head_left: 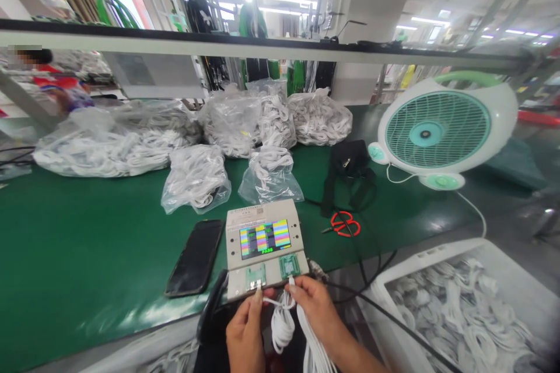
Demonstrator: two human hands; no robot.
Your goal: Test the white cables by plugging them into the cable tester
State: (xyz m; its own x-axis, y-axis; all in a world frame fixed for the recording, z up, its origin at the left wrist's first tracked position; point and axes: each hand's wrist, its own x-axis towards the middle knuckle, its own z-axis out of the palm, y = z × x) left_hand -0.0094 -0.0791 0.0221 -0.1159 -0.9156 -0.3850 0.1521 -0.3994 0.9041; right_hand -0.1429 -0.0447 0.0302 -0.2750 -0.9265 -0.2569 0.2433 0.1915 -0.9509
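Observation:
A beige cable tester point(265, 233) with a lit colour screen reading "PASS" stands at the table's front edge. My left hand point(248, 326) pinches one plug of a white cable point(282, 329) at the tester's left green socket point(256, 275). My right hand point(319, 315) pinches the other plug at the right green socket point(289, 267). Whether the plugs are fully seated cannot be made out. The coiled cable hangs between my hands, and a further bundle of white cables point(312, 344) hangs below my right palm.
A black phone point(195, 257) lies left of the tester. Red-handled scissors point(345, 224), a black bag point(347, 166) and a fan point(437, 128) are to the right. Bagged white cables point(196, 178) line the back. A white bin point(459, 303) of cables stands at right; a person point(61, 81) is far left.

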